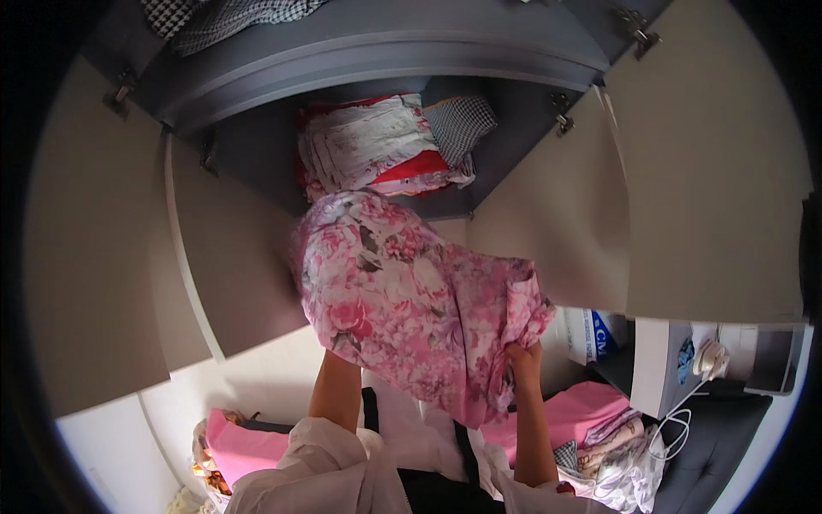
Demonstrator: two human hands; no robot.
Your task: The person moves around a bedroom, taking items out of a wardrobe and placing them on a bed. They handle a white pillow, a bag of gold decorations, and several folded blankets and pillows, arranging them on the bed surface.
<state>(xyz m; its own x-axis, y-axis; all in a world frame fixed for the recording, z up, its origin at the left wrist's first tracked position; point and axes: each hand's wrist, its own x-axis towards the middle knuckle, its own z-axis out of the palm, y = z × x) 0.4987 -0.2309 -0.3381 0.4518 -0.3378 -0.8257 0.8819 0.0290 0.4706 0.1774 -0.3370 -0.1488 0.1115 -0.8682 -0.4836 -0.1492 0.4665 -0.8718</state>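
Observation:
A large pink floral cloth [398, 302] hangs bunched in front of me, below an open grey cabinet. My right hand [523, 360] grips its gathered right-hand edge. My left hand is hidden behind or under the cloth; only the forearm shows at the lower left of it, so its grip cannot be seen. Just beyond the cloth, on the cabinet's lower shelf, lies a stack of folded white, red and floral fabrics [366, 141]. A black-and-white checked cloth [459, 125] leans at the stack's right side.
Cabinet doors stand open on the left [237, 257] and right [559, 212]. More checked fabric [250, 22] lies on the upper shelf. Below are pink fabric [247, 446], a plastic bag with cloth [626, 472], a black tufted surface [706, 450] and a white-fronted drawer [655, 366] with a cable.

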